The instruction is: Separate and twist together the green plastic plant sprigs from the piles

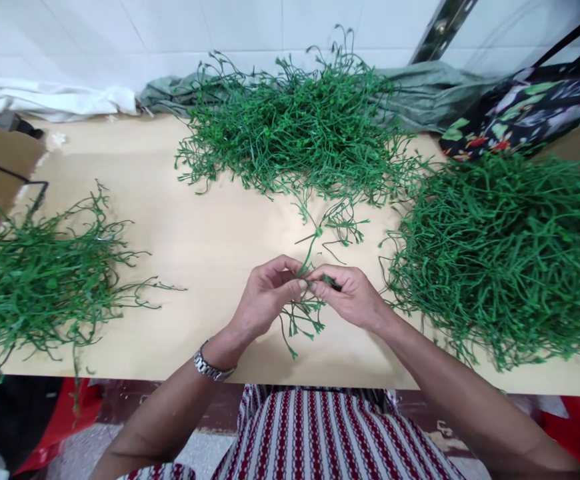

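Head view, clock face centred on the hands, 12 toward the wall. Nearest, at 6: striped garment point(315, 433) below the edge of the table point(165, 233). Wristwatch point(213, 363) between 7 and 8.

Left hand point(270, 293) and right hand point(347, 293) meet at the centre, just above the table. Fingers narrow on both, thumb tips nearly touching, pinching a green sprig point(310, 253) between them. Dark green bit within the right fingers' curl; cannot tell whether it belongs to the sprig.

Step in hand, by my reading: fine fingertip work at the pinched point, perhaps joining or parting stems. Next move seems to call for a steady left pinch and a small right-hand adjustment.

Sprig's long axis runs roughly 12:30 to 6:30. Stem goes up to a knot-like joint, thin branches spreading about it; forked tips fan out below the hands toward 6. Contact hides whether upper and lower parts are one piece.

Around: stem pile point(45, 280) at 9, larger heap point(510, 260) at 3. Farther: carton point(0, 160) at 10, tangled mound point(295, 127) at 12, floral bag point(515, 113) at 2. Farthest: tiled wall point(250, 27).
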Demonstrator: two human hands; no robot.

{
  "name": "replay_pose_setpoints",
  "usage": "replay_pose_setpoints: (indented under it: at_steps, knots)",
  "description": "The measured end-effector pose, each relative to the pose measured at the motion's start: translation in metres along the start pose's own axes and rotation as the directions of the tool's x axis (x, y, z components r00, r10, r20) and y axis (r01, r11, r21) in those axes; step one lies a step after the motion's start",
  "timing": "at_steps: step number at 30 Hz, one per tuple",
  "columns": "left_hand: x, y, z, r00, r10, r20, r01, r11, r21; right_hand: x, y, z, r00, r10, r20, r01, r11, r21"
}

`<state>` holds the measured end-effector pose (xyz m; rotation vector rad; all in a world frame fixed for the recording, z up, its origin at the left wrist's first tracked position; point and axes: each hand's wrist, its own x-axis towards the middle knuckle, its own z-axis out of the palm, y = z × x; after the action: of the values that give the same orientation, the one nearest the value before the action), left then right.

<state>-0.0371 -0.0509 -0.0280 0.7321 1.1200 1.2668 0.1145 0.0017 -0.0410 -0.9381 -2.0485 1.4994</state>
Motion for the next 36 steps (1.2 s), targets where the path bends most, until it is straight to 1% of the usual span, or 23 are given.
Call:
replay_pose_setpoints:
  at_steps: [2, 4, 5, 8, 11, 13, 15, 19, 21, 26, 28, 32, 34, 36]
  knots:
    - [0.0, -0.001, 0.001, 0.999, -0.032, -0.019, 0.031, 0.997, -0.067, 0.001, -0.002, 0.0, 0.999, 0.033, 0.035, -0.035, 0.997, 0.062]
    - [-0.001, 0.0, 0.002, 0.998, -0.04, -0.054, 0.033, 0.992, -0.12, 0.002, -0.004, 0.0, 0.996, 0.053, 0.07, -0.06, 0.994, 0.093]
    - [-0.001, 0.0, 0.003, 0.997, -0.04, -0.07, 0.03, 0.99, -0.139, 0.002, -0.004, 0.001, 0.996, 0.057, 0.07, -0.063, 0.993, 0.099]
    - [0.0, 0.001, 0.005, 0.992, -0.058, -0.109, 0.036, 0.98, -0.198, 0.002, -0.002, 0.005, 0.999, 0.04, -0.011, -0.038, 0.994, 0.1]
    - [0.001, 0.001, 0.005, 0.986, -0.108, -0.128, 0.073, 0.964, -0.256, 0.001, 0.001, 0.009, 0.993, -0.037, -0.113, 0.044, 0.997, 0.057]
    - [0.001, 0.0, 0.005, 0.983, -0.127, -0.134, 0.084, 0.954, -0.287, 0.001, 0.003, 0.011, 0.984, -0.084, -0.16, 0.088, 0.996, 0.021]
    - [0.001, -0.002, 0.006, 0.981, -0.125, -0.146, 0.074, 0.946, -0.315, 0.001, 0.004, 0.013, 0.981, -0.091, -0.172, 0.098, 0.995, 0.033]
    - [0.0, -0.005, 0.01, 0.972, -0.131, -0.193, 0.053, 0.929, -0.365, 0.004, 0.006, 0.015, 0.989, -0.021, -0.144, 0.039, 0.991, 0.128]
    - [0.001, -0.006, 0.011, 0.97, -0.142, -0.195, 0.058, 0.923, -0.38, 0.004, 0.006, 0.017, 0.99, 0.0, -0.14, 0.019, 0.99, 0.137]
    - [0.002, -0.007, 0.01, 0.971, -0.2, -0.133, 0.126, 0.895, -0.428, 0.003, 0.004, 0.018, 0.987, 0.002, -0.163, 0.019, 0.992, 0.127]
    - [0.001, -0.007, 0.01, 0.974, -0.176, -0.14, 0.103, 0.902, -0.418, 0.002, 0.001, 0.017, 0.988, 0.003, -0.156, 0.013, 0.994, 0.105]
    - [0.0, -0.008, 0.013, 0.982, -0.051, -0.181, -0.024, 0.921, -0.388, 0.004, -0.005, 0.013, 0.995, 0.006, -0.099, -0.002, 0.999, 0.04]
    - [-0.001, -0.008, 0.014, 0.98, 0.002, -0.2, -0.08, 0.92, -0.383, 0.005, -0.007, 0.011, 0.998, 0.005, -0.066, -0.003, 0.999, 0.036]
    - [-0.002, -0.009, 0.014, 0.98, 0.046, -0.193, -0.119, 0.915, -0.385, 0.005, -0.007, 0.01, 0.999, 0.003, -0.045, -0.001, 0.998, 0.058]
